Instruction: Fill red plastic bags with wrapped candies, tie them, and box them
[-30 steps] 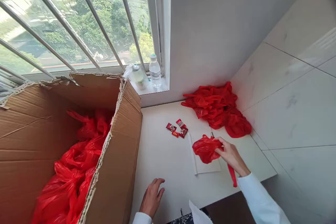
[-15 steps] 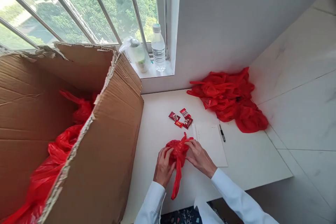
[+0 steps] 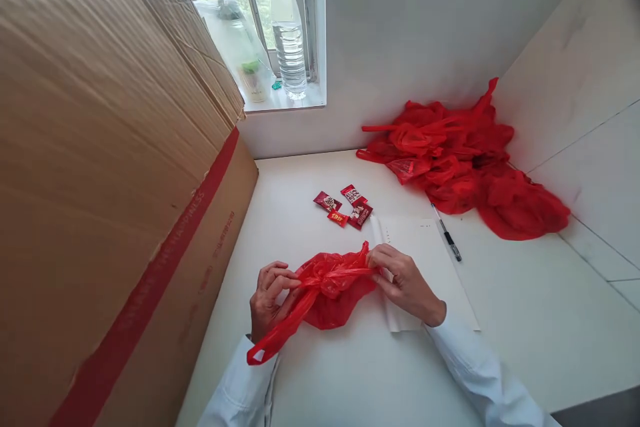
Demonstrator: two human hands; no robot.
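Observation:
A bunched red plastic bag [image 3: 335,300] lies low over the white table, twisted or knotted near its top. My left hand [image 3: 273,300] pinches the bag's left side by the knot, and a long handle loop hangs across that wrist. On the other side my right hand [image 3: 405,280] grips a stretched strip of the same bag between thumb and fingers. What the bag holds, if anything, is hidden. Several small red candy packets [image 3: 350,203] lie just beyond it. Under my right hand is a sheet of white paper [image 3: 430,273].
A tall cardboard box [image 3: 115,167] fills the left side. More red plastic bags [image 3: 445,153] are heaped at the back right against the wall. A black pen [image 3: 450,240] lies by the paper. On the windowsill stand a water bottle [image 3: 289,40] and a bagged cup [image 3: 253,77].
My hands have moved apart, pulling the bag's strip out sideways. The loose handle has swung toward my left wrist. The view has come lower and closer, so the box's inside no longer shows.

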